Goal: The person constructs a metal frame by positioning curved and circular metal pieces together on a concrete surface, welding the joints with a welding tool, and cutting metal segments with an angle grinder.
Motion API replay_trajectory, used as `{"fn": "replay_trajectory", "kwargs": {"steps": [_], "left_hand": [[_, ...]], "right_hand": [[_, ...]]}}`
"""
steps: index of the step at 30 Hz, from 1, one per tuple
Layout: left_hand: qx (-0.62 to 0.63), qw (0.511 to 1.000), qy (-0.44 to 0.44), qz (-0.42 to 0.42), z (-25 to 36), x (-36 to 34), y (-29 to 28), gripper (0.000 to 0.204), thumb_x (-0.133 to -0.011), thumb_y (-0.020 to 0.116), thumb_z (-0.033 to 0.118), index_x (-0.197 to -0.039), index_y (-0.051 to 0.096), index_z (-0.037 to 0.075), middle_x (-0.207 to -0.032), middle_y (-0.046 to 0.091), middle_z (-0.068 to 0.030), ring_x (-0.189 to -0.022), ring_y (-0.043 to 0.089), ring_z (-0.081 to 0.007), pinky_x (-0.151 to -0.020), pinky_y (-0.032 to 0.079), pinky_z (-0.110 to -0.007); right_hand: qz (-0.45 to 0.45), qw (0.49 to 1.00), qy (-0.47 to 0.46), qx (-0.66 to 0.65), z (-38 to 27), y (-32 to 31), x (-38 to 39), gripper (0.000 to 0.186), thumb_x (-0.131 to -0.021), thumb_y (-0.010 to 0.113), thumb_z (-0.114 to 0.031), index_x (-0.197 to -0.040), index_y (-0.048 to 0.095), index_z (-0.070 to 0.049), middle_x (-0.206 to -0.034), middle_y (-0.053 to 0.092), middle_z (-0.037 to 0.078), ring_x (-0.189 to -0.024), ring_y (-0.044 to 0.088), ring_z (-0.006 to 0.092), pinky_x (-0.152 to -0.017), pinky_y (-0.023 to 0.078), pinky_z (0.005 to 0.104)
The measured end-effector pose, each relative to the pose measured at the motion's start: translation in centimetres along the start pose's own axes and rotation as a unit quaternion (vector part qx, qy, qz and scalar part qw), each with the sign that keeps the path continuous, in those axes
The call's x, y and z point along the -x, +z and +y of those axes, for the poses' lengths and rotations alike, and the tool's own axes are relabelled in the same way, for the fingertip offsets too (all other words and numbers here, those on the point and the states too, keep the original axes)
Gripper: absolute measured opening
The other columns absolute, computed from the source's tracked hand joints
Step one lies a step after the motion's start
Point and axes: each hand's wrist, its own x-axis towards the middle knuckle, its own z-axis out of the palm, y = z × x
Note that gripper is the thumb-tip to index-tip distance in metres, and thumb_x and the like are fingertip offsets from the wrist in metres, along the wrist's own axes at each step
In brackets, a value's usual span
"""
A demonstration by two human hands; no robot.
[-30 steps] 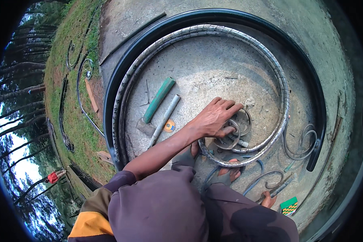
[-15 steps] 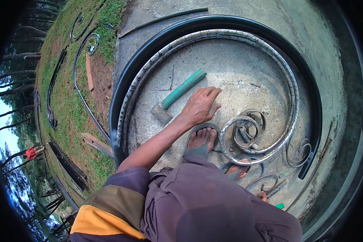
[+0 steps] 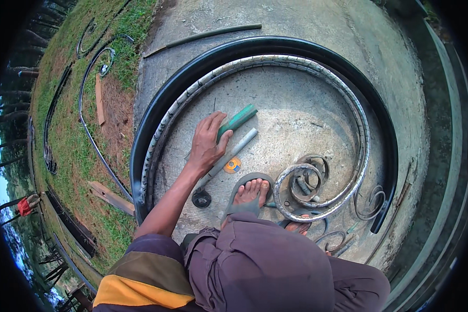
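My left hand (image 3: 207, 143) is closed round the green handle of a hammer (image 3: 238, 117) on the concrete, thumb on one side and fingers on the other. The hand covers the hammer's head. Beside it lies a second hammer-like tool (image 3: 229, 157) with a grey pipe handle and a round dark head. Near that handle is a small yellow-orange ring (image 3: 232, 165), like a tape roll. Only a sliver of skin at my right knee may be my right hand (image 3: 328, 253); its fingers are hidden.
A large silvery wrapped scroll (image 3: 366, 148) curls round the tools, ending in a small coil. A thick black curved tube (image 3: 391, 135) arcs outside it. My sandalled foot (image 3: 250, 192) stands inside. Wooden pieces (image 3: 100, 99) and bent metal strips (image 3: 82, 112) lie on grass at left.
My left hand has moved left and taken hold of the green hammer handle. The grey-handled tool and yellow ring have come into sight. My right fingers are now mostly hidden.
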Motion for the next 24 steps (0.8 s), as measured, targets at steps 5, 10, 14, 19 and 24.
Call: {"fn": "replay_trajectory", "kwargs": {"steps": [5, 10, 14, 19, 24], "left_hand": [[0.026, 0.999, 0.040, 0.015, 1.7, -4.3, 3.2, 0.046, -0.088, 0.071, 0.020, -0.129, 0.058, 0.004, -0.133, 0.059, -0.0186, -0.122, 0.056, -0.0368, -0.105, 0.043, -0.046], [0.045, 0.987, 0.155, -0.015, 6.9, -10.5, 9.8, 0.043, -0.087, 0.072, 0.018, -0.125, 0.059, 0.003, -0.129, 0.060, -0.0168, -0.120, 0.057, -0.0347, -0.104, 0.044, -0.045], [0.098, 0.971, 0.213, -0.051, 10.9, -14.9, 14.7, 0.040, -0.086, 0.073, 0.017, -0.122, 0.061, 0.003, -0.124, 0.062, -0.0154, -0.116, 0.059, -0.0329, -0.101, 0.046, -0.045], [0.075, 0.970, 0.231, 0.032, 15.5, -22.4, 10.4, 0.050, -0.086, 0.075, 0.025, -0.130, 0.060, 0.008, -0.129, 0.062, -0.0136, -0.121, 0.058, -0.0319, -0.105, 0.046, -0.043], [-0.096, 0.952, 0.076, -0.282, 15.1, -33.8, 9.8, 0.055, -0.081, 0.072, 0.017, -0.134, 0.057, 0.007, -0.122, 0.066, -0.0215, -0.111, 0.066, -0.0361, -0.103, 0.050, -0.045]], "right_hand": [[0.022, 0.996, -0.002, 0.081, -2.2, -0.1, 1.7, 0.051, -0.077, 0.075, -0.018, -0.121, 0.060, 0.004, -0.105, 0.069, 0.014, -0.093, 0.064, 0.0276, -0.087, 0.049, 0.0383], [0.041, 0.989, 0.015, 0.139, -3.7, 0.0, 3.2, 0.052, -0.077, 0.075, -0.018, -0.122, 0.059, 0.004, -0.106, 0.069, 0.014, -0.094, 0.065, 0.0286, -0.088, 0.049, 0.0386], [0.047, 0.980, 0.033, 0.190, -4.2, 0.3, 3.8, 0.053, -0.077, 0.075, -0.018, -0.123, 0.059, 0.004, -0.106, 0.069, 0.015, -0.096, 0.065, 0.0293, -0.089, 0.049, 0.0389], [0.024, 0.983, 0.083, 0.161, -7.8, 0.6, 5.9, 0.066, -0.071, 0.078, -0.015, -0.130, 0.055, 0.003, -0.113, 0.067, 0.020, -0.104, 0.064, 0.0347, -0.096, 0.047, 0.0409], [0.044, 0.976, 0.126, 0.173, -8.6, 0.7, 6.2, 0.075, -0.067, 0.079, -0.007, -0.135, 0.050, 0.004, -0.121, 0.064, 0.022, -0.111, 0.063, 0.0338, -0.099, 0.046, 0.0379]]}}
